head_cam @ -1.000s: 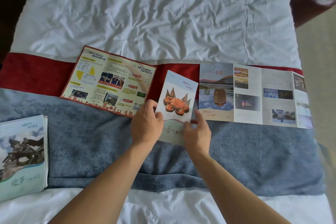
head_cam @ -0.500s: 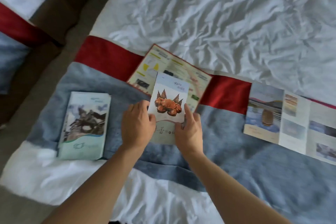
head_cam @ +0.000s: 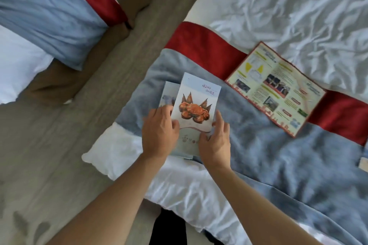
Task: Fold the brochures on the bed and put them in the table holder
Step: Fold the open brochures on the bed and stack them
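- The left hand (head_cam: 159, 132) and the right hand (head_cam: 216, 141) grip the folded paper brochure with an orange crab picture (head_cam: 194, 109) by its two long edges, thumbs on the cover.
- This crab brochure lies over a second folded pale blue brochure (head_cam: 166, 96), which shows only at the left; I cannot tell if the two touch.
- The step seems to be stacking the folded ones. To do it well, bring the edges into line with the lower brochure, lay it flat, then press lightly so that the fold stays closed.
- The paper looks smooth and a little glossy, thin and rectangular; it may slide on the other cover.
- Under them is a soft, fuzzy grey-blue bed runner with a red band (head_cam: 278, 155), on a wrinkled white sheet (head_cam: 298, 6).
- An unfolded cream brochure with a red border (head_cam: 276, 87) lies far right, well apart, still to fold.
- The table holder is not in view.
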